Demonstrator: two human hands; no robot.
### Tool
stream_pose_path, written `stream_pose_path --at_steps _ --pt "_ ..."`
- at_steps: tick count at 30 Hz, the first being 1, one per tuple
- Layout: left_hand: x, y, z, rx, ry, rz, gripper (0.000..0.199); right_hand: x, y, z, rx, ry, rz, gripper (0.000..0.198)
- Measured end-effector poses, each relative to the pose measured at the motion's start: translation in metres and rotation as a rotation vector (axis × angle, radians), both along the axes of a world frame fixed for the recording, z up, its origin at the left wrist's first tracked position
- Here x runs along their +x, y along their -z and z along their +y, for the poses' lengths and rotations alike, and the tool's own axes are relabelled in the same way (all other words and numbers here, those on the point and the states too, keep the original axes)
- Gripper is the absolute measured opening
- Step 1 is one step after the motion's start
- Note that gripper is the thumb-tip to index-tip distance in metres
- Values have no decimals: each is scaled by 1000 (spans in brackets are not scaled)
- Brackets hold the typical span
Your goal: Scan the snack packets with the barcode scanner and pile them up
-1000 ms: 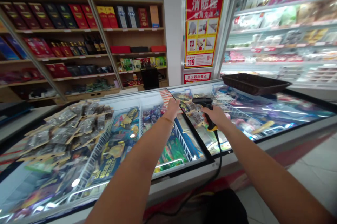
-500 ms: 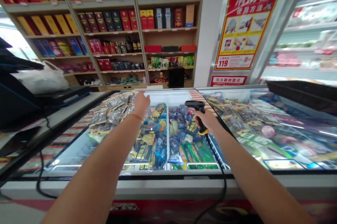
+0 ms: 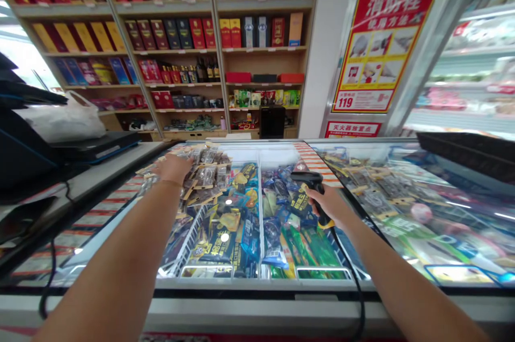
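My left hand (image 3: 175,168) is on the left part of a pile of small clear packets with tan edges (image 3: 207,173), which seem to lie on the freezer's glass top. Its fingers point away and are mostly hidden, so I cannot tell whether it grips a packet. In my right hand (image 3: 328,203) is a black barcode scanner (image 3: 308,177), the fingers wrapped round its handle and a cable running down from its yellow-trimmed end. Below the scanner, inside the chest freezer (image 3: 241,289), are bagged frozen goods in blue, black and green wrappers (image 3: 277,224).
More clear packets (image 3: 368,186) lie to the right, near a long black tray-like object (image 3: 466,151). At left stand a dark device (image 3: 24,133), a white plastic bag (image 3: 68,119) and a loose cable (image 3: 52,272). Shelves of boxes (image 3: 169,52) rise behind the freezer.
My left hand has moved left across the pile, and packets now show where it was. My right hand, still round the scanner, is slightly lower and further right in view. The view has shifted a little.
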State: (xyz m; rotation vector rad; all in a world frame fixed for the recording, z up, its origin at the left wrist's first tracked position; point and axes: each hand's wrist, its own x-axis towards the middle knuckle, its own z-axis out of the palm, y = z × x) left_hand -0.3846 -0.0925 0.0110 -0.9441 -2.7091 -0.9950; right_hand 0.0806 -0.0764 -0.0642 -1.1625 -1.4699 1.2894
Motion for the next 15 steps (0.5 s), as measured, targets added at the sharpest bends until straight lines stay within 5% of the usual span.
stream_pose_path --at_steps 3,10,12,15 --pt "0 -5 3 107 -124 -68 89 2 2 1 10 -16 -4 28" --pt "21 -28 16 452 -25 23 48 0 -7 -7 5 1 -9 25" --pt "43 -29 28 549 30 11 41 -1 -9 -8 5 7 -9 25" --pt "96 -16 48 785 319 -288 22 0 -10 -9 11 4 -9 25"
